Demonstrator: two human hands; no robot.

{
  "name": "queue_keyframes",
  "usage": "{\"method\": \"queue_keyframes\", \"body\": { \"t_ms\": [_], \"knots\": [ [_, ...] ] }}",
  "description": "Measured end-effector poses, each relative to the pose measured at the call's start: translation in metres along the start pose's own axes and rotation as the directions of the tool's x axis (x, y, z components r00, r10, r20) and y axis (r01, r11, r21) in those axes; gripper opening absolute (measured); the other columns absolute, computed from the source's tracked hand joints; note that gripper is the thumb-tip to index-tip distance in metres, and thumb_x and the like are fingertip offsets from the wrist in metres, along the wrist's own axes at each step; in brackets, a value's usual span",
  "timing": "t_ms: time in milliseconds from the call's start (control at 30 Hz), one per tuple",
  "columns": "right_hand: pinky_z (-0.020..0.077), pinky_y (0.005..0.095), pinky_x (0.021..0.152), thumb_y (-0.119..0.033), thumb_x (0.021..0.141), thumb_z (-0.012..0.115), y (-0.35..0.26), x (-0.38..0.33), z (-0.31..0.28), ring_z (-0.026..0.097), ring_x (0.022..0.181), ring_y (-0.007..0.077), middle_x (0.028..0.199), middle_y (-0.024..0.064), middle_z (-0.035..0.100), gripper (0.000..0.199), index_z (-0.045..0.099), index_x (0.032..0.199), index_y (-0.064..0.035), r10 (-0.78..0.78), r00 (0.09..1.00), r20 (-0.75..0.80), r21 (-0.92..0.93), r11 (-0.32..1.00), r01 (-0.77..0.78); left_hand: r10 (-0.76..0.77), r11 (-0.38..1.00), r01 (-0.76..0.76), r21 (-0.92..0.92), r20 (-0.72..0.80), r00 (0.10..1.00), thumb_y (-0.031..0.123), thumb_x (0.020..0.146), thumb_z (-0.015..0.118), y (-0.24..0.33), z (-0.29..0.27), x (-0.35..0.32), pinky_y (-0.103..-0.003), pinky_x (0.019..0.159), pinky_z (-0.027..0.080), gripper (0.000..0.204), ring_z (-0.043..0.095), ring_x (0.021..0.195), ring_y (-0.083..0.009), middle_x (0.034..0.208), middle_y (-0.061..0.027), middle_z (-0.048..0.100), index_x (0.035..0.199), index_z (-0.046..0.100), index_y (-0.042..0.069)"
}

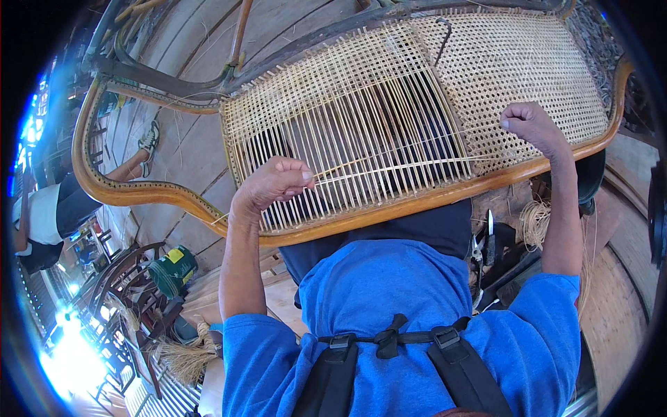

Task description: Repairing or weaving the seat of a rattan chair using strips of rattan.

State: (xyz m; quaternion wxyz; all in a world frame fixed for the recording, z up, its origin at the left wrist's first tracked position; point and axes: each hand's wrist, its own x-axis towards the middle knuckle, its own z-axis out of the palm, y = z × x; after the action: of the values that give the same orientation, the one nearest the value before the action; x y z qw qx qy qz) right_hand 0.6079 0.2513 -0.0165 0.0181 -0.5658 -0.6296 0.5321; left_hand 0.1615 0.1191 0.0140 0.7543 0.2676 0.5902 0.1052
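Note:
A curved wooden chair frame (389, 212) lies across my lap with a half-woven cane panel (347, 118) in it. The panel's right part (514, 62) is finished in dense weave, the middle has open strands. My left hand (274, 182) pinches a thin cane strip (389, 168) that runs rightward across the open strands. My right hand (531, 125) is closed in a fist over the finished weave near the frame's right rail; what it holds is hidden.
A person (48, 222) sits at the far left, with a shoe (148, 142) out on the plank floor. A green canister (172, 270) and bundle of loose fibre (184, 358) lie lower left. Shears (486, 240) and coiled cane (533, 224) rest at my right.

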Motion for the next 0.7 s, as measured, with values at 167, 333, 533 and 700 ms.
{"method": "queue_keyframes", "body": {
  "t_ms": [167,333,533,700],
  "knots": [
    [0.0311,0.0196,0.046,-0.017,0.078,0.06,-0.004,-0.002,-0.008,0.035,0.05,0.0015,0.056,-0.0085,0.045,0.014,0.062,0.072,-0.0054,0.1,0.992,0.074,0.039,0.994,-0.103,-0.024,0.989,0.031,-0.143,0.044,0.999,0.02,0.082,0.059,-0.005,-0.004,0.003,-0.015,0.037,0.022,0.021,0.031,0.042,0.0004,0.053,0.0076,0.041,0.075,0.061,0.001],
    [0.0461,0.0328,0.081,-0.021,0.08,0.06,0.017,0.002,0.013,0.059,0.088,0.0234,0.091,0.0119,0.062,0.03,0.06,0.103,-0.0021,-0.584,0.792,-0.18,-0.763,0.591,0.263,0.017,0.991,-0.008,-0.134,0.066,0.998,0.021,0.085,0.058,0.01,0.034,0.003,-0.015,0.037,0.022,0.022,0.028,0.041,0.0006,0.051,0.0086,0.037,0.077,0.058,0.0],
    [0.0464,0.0337,0.082,-0.02,0.086,0.056,-0.09,-0.012,0.114,0.059,0.09,0.0231,0.098,0.0127,0.061,0.029,0.058,0.108,-0.0015,-0.576,0.795,0.189,0.184,0.816,0.547,0.092,0.985,-0.085,-0.148,0.043,0.995,0.02,0.086,0.056,0.009,0.041,-0.002,-0.016,0.038,0.022,0.022,0.029,0.043,0.0003,0.052,0.0076,0.039,0.079,0.059,-0.001],
    [0.0467,0.0227,0.063,-0.019,0.086,0.058,-0.085,-0.012,0.129,0.057,0.068,0.0103,0.077,0.0044,0.06,0.024,0.06,0.098,0.0017,-0.381,0.817,0.433,0.636,0.771,0.022,0.098,0.99,-0.095,-0.106,0.023,0.995,0.023,0.084,0.057,0.009,0.039,-0.007,-0.015,0.041,0.022,0.022,0.031,0.046,0.0012,0.055,0.0096,0.041,0.078,0.061,0.002]
  ]
}}
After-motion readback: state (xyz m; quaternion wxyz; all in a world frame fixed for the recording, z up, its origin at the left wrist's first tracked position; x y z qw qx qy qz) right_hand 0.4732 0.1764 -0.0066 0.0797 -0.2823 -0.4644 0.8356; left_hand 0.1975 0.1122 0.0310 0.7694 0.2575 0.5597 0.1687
